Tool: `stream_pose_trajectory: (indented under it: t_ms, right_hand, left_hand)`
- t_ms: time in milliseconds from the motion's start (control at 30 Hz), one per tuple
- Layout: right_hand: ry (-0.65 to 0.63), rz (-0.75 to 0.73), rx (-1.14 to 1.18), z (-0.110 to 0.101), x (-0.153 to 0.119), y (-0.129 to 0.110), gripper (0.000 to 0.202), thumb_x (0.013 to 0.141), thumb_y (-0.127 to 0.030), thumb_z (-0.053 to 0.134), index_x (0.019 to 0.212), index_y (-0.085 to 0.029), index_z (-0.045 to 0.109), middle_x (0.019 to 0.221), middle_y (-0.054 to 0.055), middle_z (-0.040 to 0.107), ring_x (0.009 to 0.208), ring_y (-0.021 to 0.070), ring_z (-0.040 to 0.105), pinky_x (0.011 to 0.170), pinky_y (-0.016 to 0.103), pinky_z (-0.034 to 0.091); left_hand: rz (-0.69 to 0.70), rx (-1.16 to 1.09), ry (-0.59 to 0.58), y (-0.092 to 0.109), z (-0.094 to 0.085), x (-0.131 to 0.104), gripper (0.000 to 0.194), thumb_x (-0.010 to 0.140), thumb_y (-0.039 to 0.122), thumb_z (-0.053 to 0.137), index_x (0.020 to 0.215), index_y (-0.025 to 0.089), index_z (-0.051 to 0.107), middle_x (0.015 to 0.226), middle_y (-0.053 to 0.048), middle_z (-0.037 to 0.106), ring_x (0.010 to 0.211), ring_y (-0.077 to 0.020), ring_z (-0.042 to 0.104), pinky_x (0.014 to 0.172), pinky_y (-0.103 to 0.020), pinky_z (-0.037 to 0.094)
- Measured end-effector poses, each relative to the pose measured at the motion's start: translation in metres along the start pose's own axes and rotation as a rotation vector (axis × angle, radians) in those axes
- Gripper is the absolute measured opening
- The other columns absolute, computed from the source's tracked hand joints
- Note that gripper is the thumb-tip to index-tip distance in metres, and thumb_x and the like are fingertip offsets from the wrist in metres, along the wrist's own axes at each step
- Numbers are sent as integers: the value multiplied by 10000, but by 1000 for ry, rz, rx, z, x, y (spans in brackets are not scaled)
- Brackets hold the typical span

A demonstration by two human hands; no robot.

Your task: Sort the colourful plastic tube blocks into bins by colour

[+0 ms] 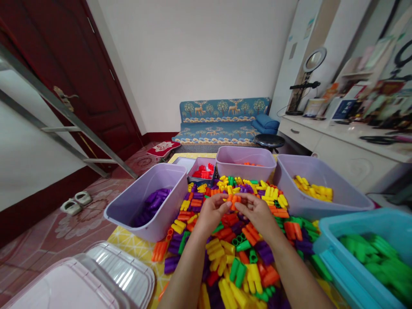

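Over the middle of a spread of plastic tube-shaped building pieces, my left hand (213, 210) and my right hand (256, 211) meet at an orange tube piece (234, 201). The fingertips of both hands pinch it from either side. Beneath and around them lie loose pieces in several colours, among them a yellow tube piece (254, 278), a green tube piece (237, 271) and an orange tube piece (160, 251). My forearms cover part of the pile.
A lilac bin (178, 214) holds purple pieces; another lilac bin (341, 206) holds yellow ones. Orange pieces lie in the back bin (244, 169), red in a small box (210, 181), green in the turquoise bin (337, 257). Lids (128, 274) rest at front left.
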State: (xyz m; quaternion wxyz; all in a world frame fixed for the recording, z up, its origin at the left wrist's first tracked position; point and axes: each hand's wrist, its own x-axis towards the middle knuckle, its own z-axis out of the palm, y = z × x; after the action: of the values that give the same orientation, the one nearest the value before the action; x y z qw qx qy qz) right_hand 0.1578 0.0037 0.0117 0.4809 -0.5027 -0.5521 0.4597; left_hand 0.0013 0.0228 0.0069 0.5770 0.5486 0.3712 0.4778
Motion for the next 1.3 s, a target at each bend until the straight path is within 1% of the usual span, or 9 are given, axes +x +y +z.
stream_pose_trajectory:
  t_ms: [167,333,567,700,767,900,1033,1167,1300]
  right_hand:
    - [33,-17,24,-5,1,-4,284,690,-373,693,869,-170,606,725,3,641,623,140,605,510,227,452]
    - [112,9,67,-11,0,-4,337,683,-387,677,930,-175,591,703,1,645,572,145,618,499,246,474]
    - [-167,10,-170,-33,14,-21,189,649,-289,687,785,-162,652,610,-9,631,559,140,604,525,252,485]
    - [270,-201,170,-40,34,-43,361,675,-363,700,980,-182,632,924,44,681,769,161,663,700,296,530]
    - [379,-246,230,-40,35,-45,390,682,-382,703,1009,-185,624,994,62,673,831,174,664,735,306,529]
    - [301,-153,-3,-45,21,-21,345,714,-422,664,940,-162,655,885,84,704,768,208,668,727,360,530]
    - [355,-174,-288,-53,13,14,263,739,-367,616,898,-164,672,906,84,708,851,231,659,821,397,503]
    - [317,-189,-481,-50,21,20,241,756,-272,572,955,-171,661,977,80,701,910,222,649,874,398,487]
    - [184,-284,-670,-32,36,13,409,731,-133,542,1129,-184,620,1183,86,635,1125,217,563,1003,395,399]
  left_hand:
    - [15,32,60,-6,-4,3,286,690,353,694,857,127,639,674,-14,650,600,-121,585,589,-220,447]
    - [73,357,84,-9,-10,1,216,735,277,633,881,125,681,757,-59,685,683,-160,614,627,-243,458]
    - [106,647,-24,-6,-9,-5,250,745,230,588,945,143,710,808,-71,706,734,-194,631,654,-269,457]
    - [103,677,-22,-5,-8,-5,266,737,209,582,958,129,707,799,-74,701,711,-188,626,644,-265,454]
    - [105,683,-40,-3,-8,-6,272,725,196,588,961,132,708,818,-75,704,722,-188,628,654,-267,457]
    - [100,701,-77,0,-10,-8,283,707,219,630,967,146,712,862,-78,711,757,-198,630,680,-277,467]
    - [105,732,-84,-1,-9,-7,266,706,228,641,953,162,713,852,-66,707,763,-199,627,696,-287,477]
    - [145,807,45,-4,-6,-5,223,717,189,628,922,156,709,848,-72,680,785,-199,621,739,-310,488]
    - [218,899,126,-10,-4,-3,287,722,133,617,992,184,700,1243,-123,548,1158,-264,518,979,-388,411]
